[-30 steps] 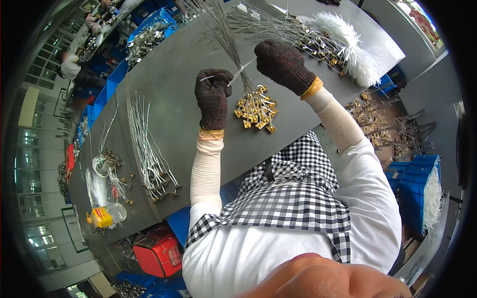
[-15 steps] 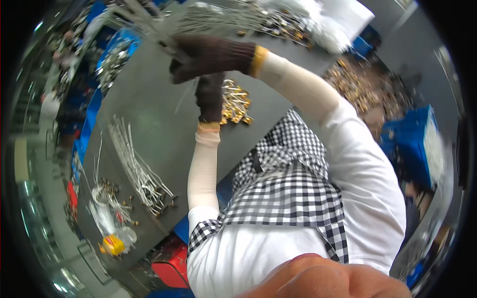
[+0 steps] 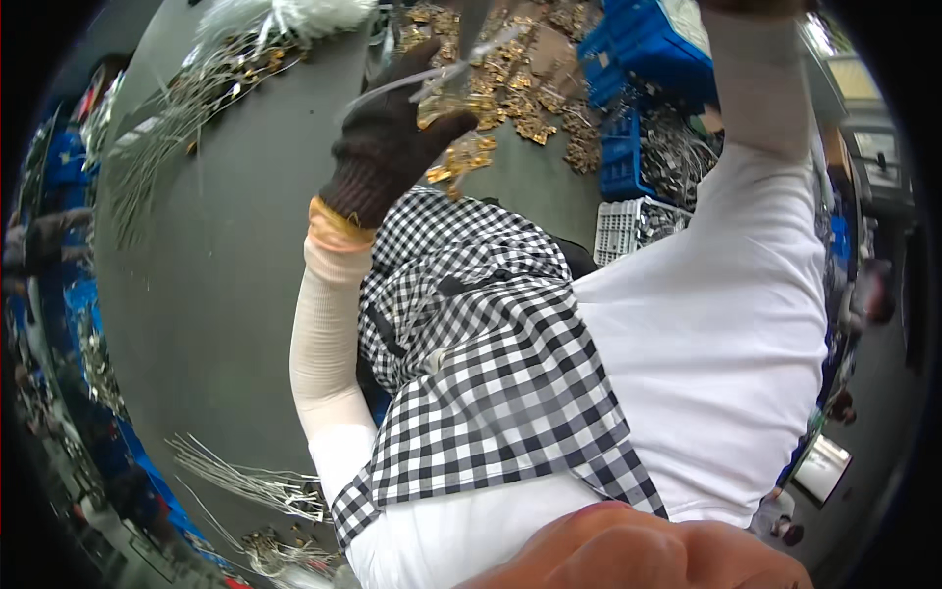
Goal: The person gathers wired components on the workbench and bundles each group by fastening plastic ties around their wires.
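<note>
Left hand: glove open, thumb spread; blur hides whether it bears any weight. Right hand: nearly cropped at top edge; I can't tell its grip. Wire bundle, brass ends down, beside the left thumb, white strip across. Change: swung off the table toward the floor heap; I judge tabletop handling of it finished.
</note>
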The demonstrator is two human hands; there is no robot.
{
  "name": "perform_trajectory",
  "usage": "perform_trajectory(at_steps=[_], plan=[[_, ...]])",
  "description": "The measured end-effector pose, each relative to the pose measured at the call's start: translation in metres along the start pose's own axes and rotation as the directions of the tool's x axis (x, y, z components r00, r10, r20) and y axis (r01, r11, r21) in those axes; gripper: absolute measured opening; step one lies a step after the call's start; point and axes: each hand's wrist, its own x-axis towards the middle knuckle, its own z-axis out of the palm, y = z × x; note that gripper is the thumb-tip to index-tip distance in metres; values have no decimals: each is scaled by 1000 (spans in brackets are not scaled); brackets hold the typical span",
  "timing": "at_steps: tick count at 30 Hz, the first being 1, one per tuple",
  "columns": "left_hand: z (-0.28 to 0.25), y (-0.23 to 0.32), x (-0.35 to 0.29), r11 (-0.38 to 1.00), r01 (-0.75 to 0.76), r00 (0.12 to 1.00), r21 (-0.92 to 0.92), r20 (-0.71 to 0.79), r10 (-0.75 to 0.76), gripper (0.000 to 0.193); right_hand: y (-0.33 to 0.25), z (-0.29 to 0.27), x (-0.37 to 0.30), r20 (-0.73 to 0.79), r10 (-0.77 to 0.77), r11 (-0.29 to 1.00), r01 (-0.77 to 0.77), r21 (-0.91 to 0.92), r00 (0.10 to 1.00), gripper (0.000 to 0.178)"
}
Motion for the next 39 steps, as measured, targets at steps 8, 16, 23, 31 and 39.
perform_trajectory(at_steps=[8, 16, 23, 31, 39], plan=[[-46, -64, -133, 710, 682, 729, -174, 242, -641, 43, 382, 156, -149, -39, 143, 682, -127, -720, 989, 45], [-175, -73, -369, 244, 888, 177, -391, -200, -964, 52, 529, 274, -252, -332, 754, 406, -798, -445, 568, 29], [-257, 8, -499, -149, 969, -17, 200, -541, -841, 41, 400, 428, -162, -75, 406, 848, -406, -340, 911, 29], [-273, 81, -595, -569, 795, -78, 210, -894, -440, 47, 320, 485, -32, 309, 4, 981, 57, -188, 951, 29], [-317, 71, -667, -701, 683, -598, -205, -709, -375, 96, 353, 454, -2, 442, 30, 879, 187, -439, 897, 30]])
